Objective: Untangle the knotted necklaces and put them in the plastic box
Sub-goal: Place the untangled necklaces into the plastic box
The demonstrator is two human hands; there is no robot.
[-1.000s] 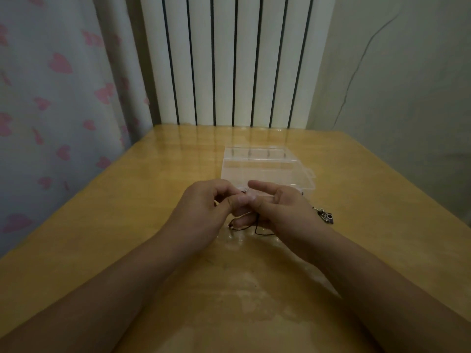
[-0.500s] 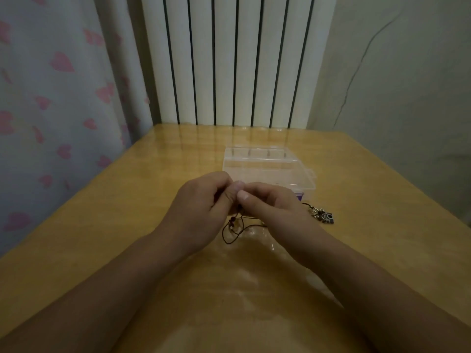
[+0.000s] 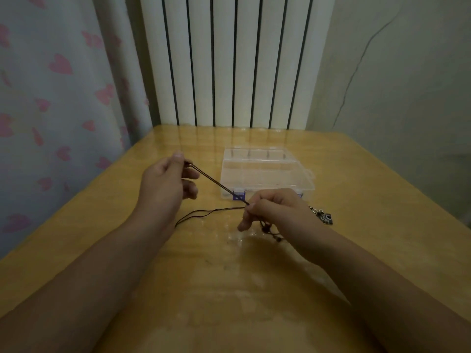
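A dark cord necklace (image 3: 216,184) is held stretched between two hands above a wooden table (image 3: 102,225). The left hand (image 3: 163,184) is raised at the left, its thumb and forefinger pinched on one end of the cord; the other fingers are loosely curled. The right hand (image 3: 272,210) is lower and to the right, thumb and forefinger pinched on the cord near its knotted, beaded part, which is seen hanging just below the palm. The two hands are held well apart, the cord taut and slanting down from left to right. A slack loop of the same cord is trailed leftward from the right hand and lies on the table between the forearms.

A clear plastic box (image 3: 265,171) is set on the table just beyond the right hand; whether its lid is latched cannot be told. A small metal pendant (image 3: 325,217) is lying on the table to the right of the right wrist.

A white ribbed radiator (image 3: 229,59) is seen at the far edge, a heart-print curtain (image 3: 51,85) at the left.
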